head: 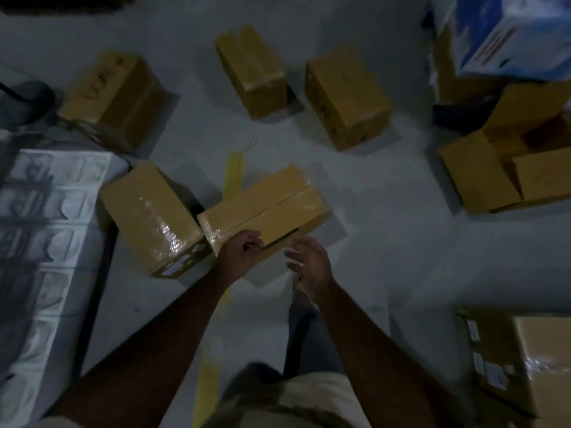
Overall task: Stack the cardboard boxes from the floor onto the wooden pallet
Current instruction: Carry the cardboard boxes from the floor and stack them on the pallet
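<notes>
Reaching down with both arms, we have our hands at the near edge of a taped cardboard box (262, 208) that lies flat on the grey floor (386, 242), across a strip of yellow floor tape (233, 174). Our left hand (239, 253) is at the box's near long side, its fingers (255, 242) curled in against the cardboard edge; the dim, blurred picture does not let us tell whether they actually grip the box or only rest against it. Our right hand (309, 261) hovers just beside the same edge, fingers loosely spread and slightly bent, holding nothing that we can see.

Touching the left end of this box is a second taped carton (151, 217) with white labels on its near face. Farther off on the floor stand three more sealed boxes, well apart from one another: one at far left (114, 91), one in the middle (251, 71), one to its right (346, 98). An opened carton with raised flaps (500, 168) sits at the right, and a blue and white printed box (513, 35) is above it. Another labelled carton (522, 362) shows at lower right. A pale block of stacked packages (46, 230) fills the left edge. We cannot make out a wooden pallet anywhere in this dim view.
</notes>
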